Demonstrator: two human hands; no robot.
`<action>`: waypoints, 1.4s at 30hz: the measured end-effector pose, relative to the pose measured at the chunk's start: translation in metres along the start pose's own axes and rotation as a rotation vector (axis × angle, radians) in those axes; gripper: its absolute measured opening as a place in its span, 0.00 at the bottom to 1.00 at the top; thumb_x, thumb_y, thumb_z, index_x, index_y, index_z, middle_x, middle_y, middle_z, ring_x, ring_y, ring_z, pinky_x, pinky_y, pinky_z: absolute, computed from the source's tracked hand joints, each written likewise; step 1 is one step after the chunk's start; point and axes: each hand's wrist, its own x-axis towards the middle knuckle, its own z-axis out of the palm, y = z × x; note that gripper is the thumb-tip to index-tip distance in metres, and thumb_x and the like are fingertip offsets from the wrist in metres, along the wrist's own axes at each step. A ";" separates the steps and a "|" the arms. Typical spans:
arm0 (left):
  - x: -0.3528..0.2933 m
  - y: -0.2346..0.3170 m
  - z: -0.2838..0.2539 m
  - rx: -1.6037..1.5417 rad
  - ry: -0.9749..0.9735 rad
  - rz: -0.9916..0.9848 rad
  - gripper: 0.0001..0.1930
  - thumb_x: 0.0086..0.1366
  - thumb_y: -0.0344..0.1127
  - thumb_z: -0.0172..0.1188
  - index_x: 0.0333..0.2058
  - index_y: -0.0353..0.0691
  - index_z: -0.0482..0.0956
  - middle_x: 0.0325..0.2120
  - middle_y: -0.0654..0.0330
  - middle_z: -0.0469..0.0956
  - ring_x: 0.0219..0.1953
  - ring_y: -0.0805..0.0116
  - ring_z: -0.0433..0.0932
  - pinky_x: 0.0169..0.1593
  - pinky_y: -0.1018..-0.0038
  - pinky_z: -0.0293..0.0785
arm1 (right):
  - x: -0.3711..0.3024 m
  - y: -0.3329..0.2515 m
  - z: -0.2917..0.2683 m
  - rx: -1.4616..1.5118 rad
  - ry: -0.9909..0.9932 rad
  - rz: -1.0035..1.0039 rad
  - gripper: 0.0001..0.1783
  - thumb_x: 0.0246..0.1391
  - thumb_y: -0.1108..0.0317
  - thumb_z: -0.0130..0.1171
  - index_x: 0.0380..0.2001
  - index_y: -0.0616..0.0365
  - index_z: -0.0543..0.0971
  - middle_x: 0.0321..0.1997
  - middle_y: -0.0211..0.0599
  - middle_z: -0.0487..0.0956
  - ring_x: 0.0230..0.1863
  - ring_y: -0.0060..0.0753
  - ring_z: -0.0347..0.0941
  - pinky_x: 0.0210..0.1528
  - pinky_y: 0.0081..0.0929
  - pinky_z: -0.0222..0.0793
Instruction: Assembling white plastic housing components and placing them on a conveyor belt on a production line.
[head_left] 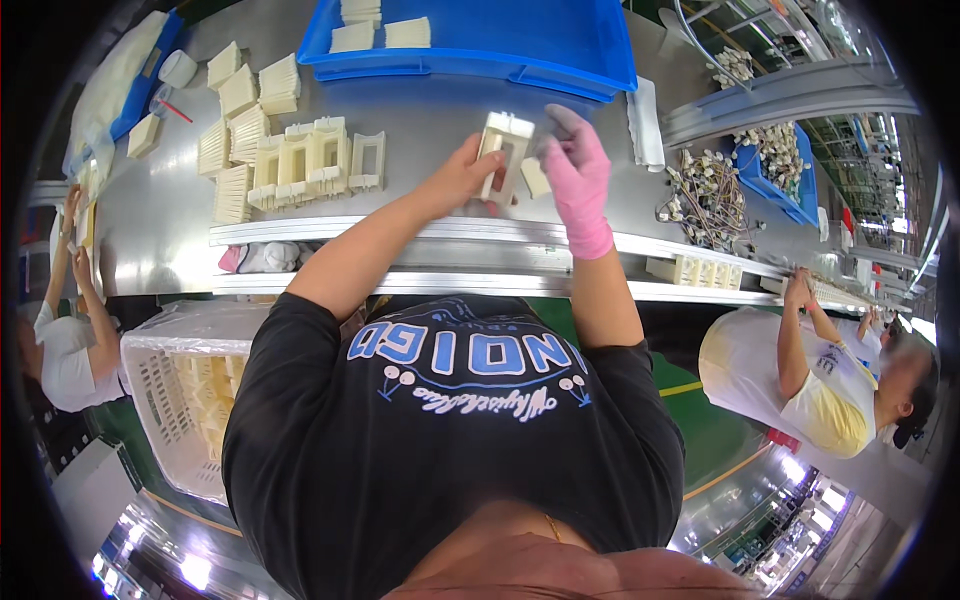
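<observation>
My left hand (462, 178) grips a cream-white rectangular plastic frame (497, 165) with an opening through its middle, held upright above the table's front edge. Just right of it is my right hand (580, 180), in a pink glove with grey fingertips. Its fingers are bent but apart, slightly blurred, and nothing shows between them. A small flat cream piece (535, 178) lies between the frame and the glove. To the left, several similar frames (300, 163) stand in a row, with one separate frame (367, 160) at its right end.
Stacks of thin cream pieces (235, 140) cover the left side. A blue tray (470, 75) sits at the back. Wired parts (705, 200) lie in a heap at right. Metal rails (430, 232) run along the front edge; a white crate (165, 400) stands below left. People work on both sides.
</observation>
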 end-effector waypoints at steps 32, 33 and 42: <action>0.019 0.029 -0.094 1.602 0.095 0.130 0.12 0.49 0.32 0.51 0.36 0.44 0.70 0.26 0.51 0.72 0.30 0.49 0.71 0.34 0.67 0.69 | 0.035 0.105 -0.020 -1.191 -0.661 0.513 0.28 0.34 0.59 0.54 0.40 0.65 0.66 0.36 0.50 0.75 0.40 0.47 0.70 0.42 0.35 0.65; 0.019 0.033 -0.086 1.358 0.240 0.184 0.12 0.51 0.33 0.49 0.37 0.42 0.69 0.28 0.49 0.72 0.33 0.49 0.71 0.36 0.65 0.67 | 0.032 0.111 -0.018 -1.199 -0.658 0.531 0.28 0.34 0.59 0.54 0.40 0.65 0.66 0.36 0.50 0.75 0.40 0.47 0.70 0.42 0.35 0.65; 0.031 0.005 -0.047 0.282 0.433 -0.011 0.17 0.58 0.41 0.48 0.43 0.39 0.61 0.31 0.60 0.69 0.34 0.71 0.69 0.36 0.73 0.67 | 0.037 0.085 -0.022 -1.121 -0.449 0.283 0.13 0.42 0.64 0.53 0.29 0.64 0.73 0.30 0.47 0.74 0.32 0.40 0.73 0.32 0.31 0.68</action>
